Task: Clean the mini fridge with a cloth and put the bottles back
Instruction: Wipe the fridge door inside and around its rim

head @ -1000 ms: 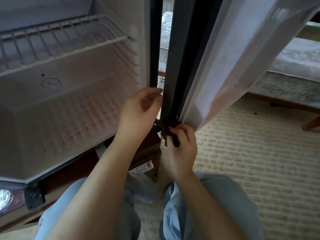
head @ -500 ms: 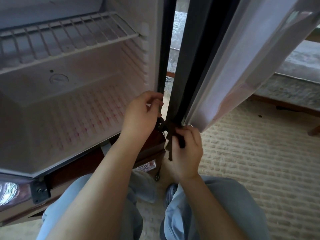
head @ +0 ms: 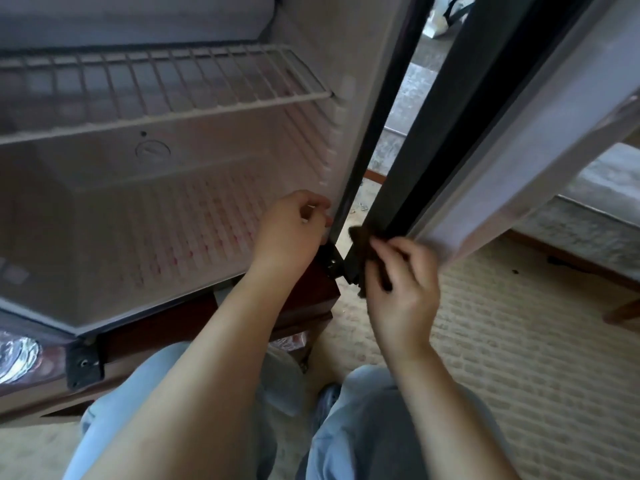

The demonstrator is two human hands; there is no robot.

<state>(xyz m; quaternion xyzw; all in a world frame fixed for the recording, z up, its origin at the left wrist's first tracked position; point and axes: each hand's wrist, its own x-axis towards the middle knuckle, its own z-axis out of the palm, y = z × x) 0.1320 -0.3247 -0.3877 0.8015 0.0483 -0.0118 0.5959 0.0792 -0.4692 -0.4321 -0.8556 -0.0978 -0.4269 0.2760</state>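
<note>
Standing open, the white plastic-lined mini fridge (head: 173,237) shows a bare floor, and no bottles are in view anywhere. Its white-lined door (head: 519,150) swings out to the right, its dark hinge-side edge (head: 433,133) facing the camera. One white wire shelf (head: 156,84) spans the upper part of the cabinet. The left hand (head: 294,226) sits at the lower front edge of the fridge's right wall with fingers curled; whether they grip that edge or nothing, I cannot tell. The right hand (head: 401,285) pinches a small dark brown cloth (head: 362,237) between thumb and fingertips at the door's bottom hinge corner, just beside the black metal hinge bracket (head: 330,263). I judge the cleaning to be at its detail stage, at the door's corner; returning the bottles is all yet to do.
</note>
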